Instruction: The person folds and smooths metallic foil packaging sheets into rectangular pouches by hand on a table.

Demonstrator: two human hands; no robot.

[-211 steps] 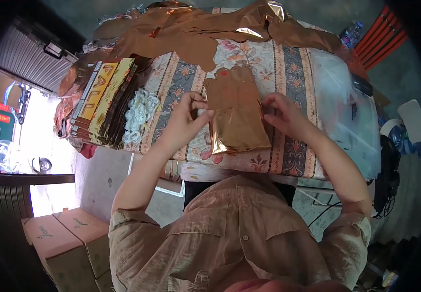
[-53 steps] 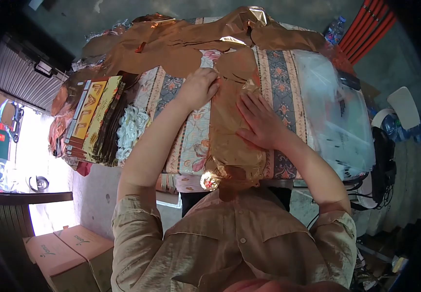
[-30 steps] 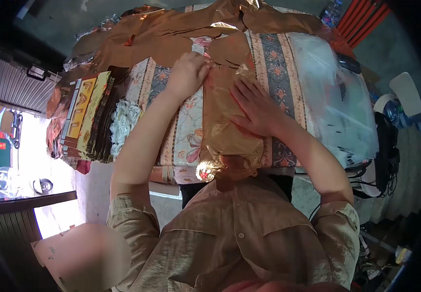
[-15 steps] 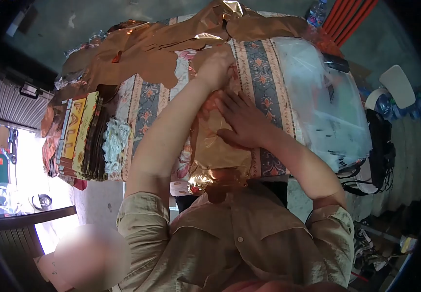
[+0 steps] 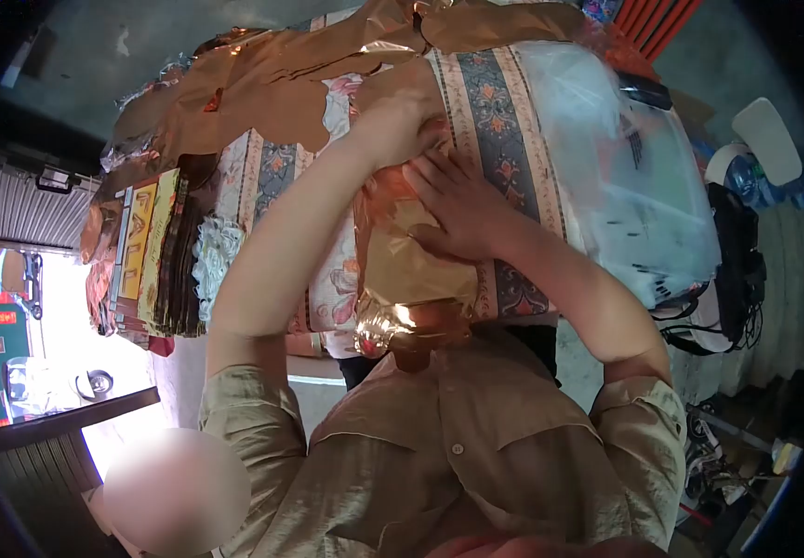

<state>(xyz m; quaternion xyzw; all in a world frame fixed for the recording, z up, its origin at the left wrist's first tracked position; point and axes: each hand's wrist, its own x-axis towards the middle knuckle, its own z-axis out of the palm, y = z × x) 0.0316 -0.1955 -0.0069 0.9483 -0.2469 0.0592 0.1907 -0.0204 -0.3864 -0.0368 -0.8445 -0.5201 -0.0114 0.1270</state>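
Note:
A gold, shiny foil sheet (image 5: 416, 265) lies lengthwise on the patterned cloth, its crumpled end hanging over the table's near edge. My left hand (image 5: 406, 126) is curled at the sheet's far end, over an orange-red patch; what its fingers hold, if anything, is hidden. Against the sheet's right side my right hand (image 5: 458, 205) lies flat with fingers spread, its fingertips close to my left hand. More brown-gold foil (image 5: 281, 102) is spread across the back of the table.
Folded printed packets (image 5: 146, 251) and a bundle of white loops (image 5: 216, 260) stand at the left. Clear plastic bags (image 5: 616, 186) are heaped at the right, beside a black bag (image 5: 732, 270). A person with a blurred head (image 5: 179, 488) is at the lower left.
The view has shifted, and the table appears slightly higher in it. My left forearm has swung a little leftward. Both hands stay at the foil's far part.

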